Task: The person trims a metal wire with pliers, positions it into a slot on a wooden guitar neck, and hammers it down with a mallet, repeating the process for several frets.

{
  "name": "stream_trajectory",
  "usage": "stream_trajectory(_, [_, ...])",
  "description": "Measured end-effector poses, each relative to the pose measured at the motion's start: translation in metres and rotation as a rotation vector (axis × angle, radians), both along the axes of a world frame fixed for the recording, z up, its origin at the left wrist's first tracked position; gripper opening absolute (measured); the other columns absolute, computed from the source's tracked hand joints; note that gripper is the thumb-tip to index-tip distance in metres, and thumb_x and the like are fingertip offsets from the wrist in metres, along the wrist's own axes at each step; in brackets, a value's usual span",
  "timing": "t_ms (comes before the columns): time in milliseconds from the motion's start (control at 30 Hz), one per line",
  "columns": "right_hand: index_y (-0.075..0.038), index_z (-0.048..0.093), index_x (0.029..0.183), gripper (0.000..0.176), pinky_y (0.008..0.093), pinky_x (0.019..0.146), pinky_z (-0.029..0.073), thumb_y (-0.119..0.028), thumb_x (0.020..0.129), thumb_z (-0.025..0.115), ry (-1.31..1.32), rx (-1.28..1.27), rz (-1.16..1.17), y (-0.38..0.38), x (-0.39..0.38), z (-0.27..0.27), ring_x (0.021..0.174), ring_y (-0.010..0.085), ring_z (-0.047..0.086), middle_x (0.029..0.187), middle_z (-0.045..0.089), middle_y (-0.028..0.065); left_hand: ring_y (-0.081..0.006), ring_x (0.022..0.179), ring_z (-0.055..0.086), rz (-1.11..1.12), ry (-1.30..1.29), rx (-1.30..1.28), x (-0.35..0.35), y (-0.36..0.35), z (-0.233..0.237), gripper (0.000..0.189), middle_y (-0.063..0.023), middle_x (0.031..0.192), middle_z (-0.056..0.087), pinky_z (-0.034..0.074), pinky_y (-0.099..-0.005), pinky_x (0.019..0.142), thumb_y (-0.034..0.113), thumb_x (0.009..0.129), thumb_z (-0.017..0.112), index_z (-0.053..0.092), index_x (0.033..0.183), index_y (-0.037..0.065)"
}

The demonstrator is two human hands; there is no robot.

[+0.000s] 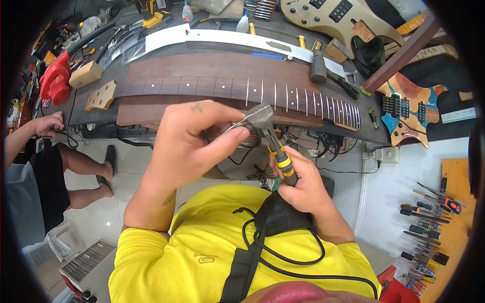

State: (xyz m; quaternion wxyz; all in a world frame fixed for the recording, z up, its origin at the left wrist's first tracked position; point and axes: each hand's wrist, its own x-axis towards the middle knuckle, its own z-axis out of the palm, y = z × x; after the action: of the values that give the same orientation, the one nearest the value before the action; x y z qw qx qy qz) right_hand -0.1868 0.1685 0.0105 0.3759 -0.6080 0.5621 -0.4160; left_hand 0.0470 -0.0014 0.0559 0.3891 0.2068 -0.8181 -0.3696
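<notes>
My right hand (303,183) is closed around the black-and-yellow handles of end-cutting pliers (279,157), their wide metal jaws raised in front of my chest. At the jaws, my left hand (194,136) pinches a thin metal strip (241,122), probably fret wire; the fingers partly hide it. Behind both hands a guitar neck (204,87) lies across the bench, its pale headstock (101,97) at the left. Bright metal frets cross the right part of its dark fingerboard, while the left part shows thin slots and dot inlays.
Brown boards (166,65) lie under the neck. Beyond are a hammer (318,68), a white strip (222,38) and a guitar body (333,20). A colourful guitar (411,108) rests at right, a red blower (56,76) at left. Another person's hand (48,122) is by the bench's left end.
</notes>
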Motion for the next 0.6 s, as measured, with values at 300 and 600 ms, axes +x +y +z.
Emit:
stream_trajectory(300, [-0.003,0.057,0.097,0.024,0.0332,0.081,0.049,0.006,0.075,0.06,-0.426,0.16,0.113,-0.002,0.003,-0.003,0.093,0.0168,0.056,0.107,0.058,0.0073,-0.0426,0.126,0.062,-1.184,0.741,1.138,-0.067,0.001,-0.061,0.094,-0.0192,0.124,0.064,0.045,-0.0539,0.113,0.05,0.081,0.083,0.043,0.153,0.006])
stream_trajectory(600, [-0.001,0.056,0.097,0.026,0.0327,0.081,0.046,0.01,0.073,0.057,-0.489,0.13,0.155,0.001,0.003,-0.008,0.091,0.0162,0.053,0.107,0.057,0.0086,-0.037,0.116,0.061,-1.142,0.807,1.209,-0.068,0.018,-0.07,0.087,-0.0115,0.113,0.056,0.048,-0.0521,0.105,0.042,0.077,0.086,0.047,0.15,0.015])
